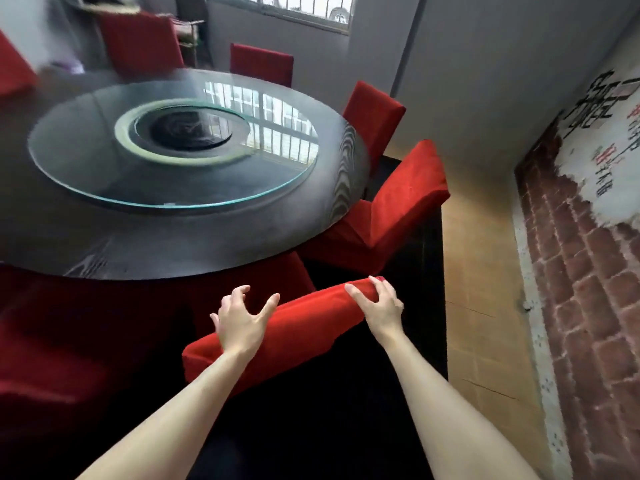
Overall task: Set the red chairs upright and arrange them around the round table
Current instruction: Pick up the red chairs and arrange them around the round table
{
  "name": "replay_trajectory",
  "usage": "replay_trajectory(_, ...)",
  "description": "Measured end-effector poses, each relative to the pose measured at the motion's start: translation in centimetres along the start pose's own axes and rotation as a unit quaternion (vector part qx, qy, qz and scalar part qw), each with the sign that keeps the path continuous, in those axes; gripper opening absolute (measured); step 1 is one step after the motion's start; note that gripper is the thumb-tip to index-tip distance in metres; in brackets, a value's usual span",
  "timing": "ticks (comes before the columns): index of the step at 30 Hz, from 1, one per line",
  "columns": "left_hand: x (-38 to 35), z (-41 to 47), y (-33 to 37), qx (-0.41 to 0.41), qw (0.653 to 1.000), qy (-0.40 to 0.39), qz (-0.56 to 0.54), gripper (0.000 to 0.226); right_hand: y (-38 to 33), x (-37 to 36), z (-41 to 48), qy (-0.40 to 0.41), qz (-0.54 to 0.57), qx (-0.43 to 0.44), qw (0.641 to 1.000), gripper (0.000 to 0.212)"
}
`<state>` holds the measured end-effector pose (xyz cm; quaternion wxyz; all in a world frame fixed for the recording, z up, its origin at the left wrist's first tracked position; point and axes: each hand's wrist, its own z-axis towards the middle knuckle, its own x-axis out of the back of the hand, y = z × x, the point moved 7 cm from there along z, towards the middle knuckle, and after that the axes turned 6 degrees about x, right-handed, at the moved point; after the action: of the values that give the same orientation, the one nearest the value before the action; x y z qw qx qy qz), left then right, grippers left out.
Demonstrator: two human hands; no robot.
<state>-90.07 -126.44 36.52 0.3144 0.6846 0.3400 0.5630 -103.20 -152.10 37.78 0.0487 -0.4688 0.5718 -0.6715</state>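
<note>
Showing blurred red chair [14, 64] past far-left edge of round table [173, 244]; motion blur there, upright or not cannot tell. Carrying glass turntable [104, 188] at tabletop centre, reflecting barred window [294, 12]. Standing upright behind far edge: tall-backed red chair [138, 39], well back from the rim, then far red chair [261, 62] close to it. Standing upright at far-right edge: corner red chair [375, 112], backrest toward grey wall. Sitting at right edge: tilted red chair [398, 209], seat pushed under tabletop rim, backrest appearing to lean away from table. Standing at near-right edge: nearest red chair [294, 327], seat part under the rim, backrest top running diagonally toward the camera. Resting heel of left hand [242, 323] over lower part of that backrest top, fingers splayed wide and bent, clutching nothing. Gripping upper end of same backrest with right hand [379, 306], fingers curled over the top, thumb on the near side. Passing tan floor tiles [478, 271] beside the chairs, then brick-pattern mural [588, 271] with dark lettering along right wall.
</note>
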Motion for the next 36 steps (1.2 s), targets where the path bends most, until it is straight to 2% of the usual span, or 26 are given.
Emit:
replay_trajectory(3, 0.6, -0.9, -1.7, 0.044, 0.995, 0.066, 0.06, 0.07, 0.8, -1.1, 1.4, -0.05, -0.021, -0.003, 0.999, 0.082)
replay_trajectory(6, 0.2, -2.9, -3.1, 0.088, 0.988, 0.115, 0.048, 0.078, 1.7, -1.6, 2.2, -0.111, -0.021, 0.003, 0.994, 0.086)
replay_trajectory(10, -1.5, -5.3, -4.2, 0.132, 0.979, 0.144, 0.064, 0.088, 3.1, -1.7, 2.6, -0.175, -0.039, 0.006, 0.984, 0.09)
replay_trajectory(14, -2.8, -7.2, -5.5, 0.195, 0.968, 0.144, 0.063, 0.096, 4.1, -2.2, 3.0, -0.204, -0.07, 0.003, 0.976, 0.093)
replay_trajectory(24, -4.0, -3.8, -5.5, 0.21, 0.972, 0.094, 0.052, 0.102, 4.8, -4.4, 4.4, -0.199, -0.09, -0.036, 0.975, 0.1)
replay_trajectory(30, -4.3, -2.7, -6.2, 0.211, 0.97, 0.099, 0.067, 0.084, 5.2, -4.9, 5.0, -0.172, -0.097, -0.044, 0.979, 0.092)
replay_trajectory(36, -4.2, -2.4, -6.4, 0.198, 0.972, 0.098, 0.086, 0.079, 5.5, -4.8, 4.8, -0.152, -0.128, -0.022, 0.98, 0.084)
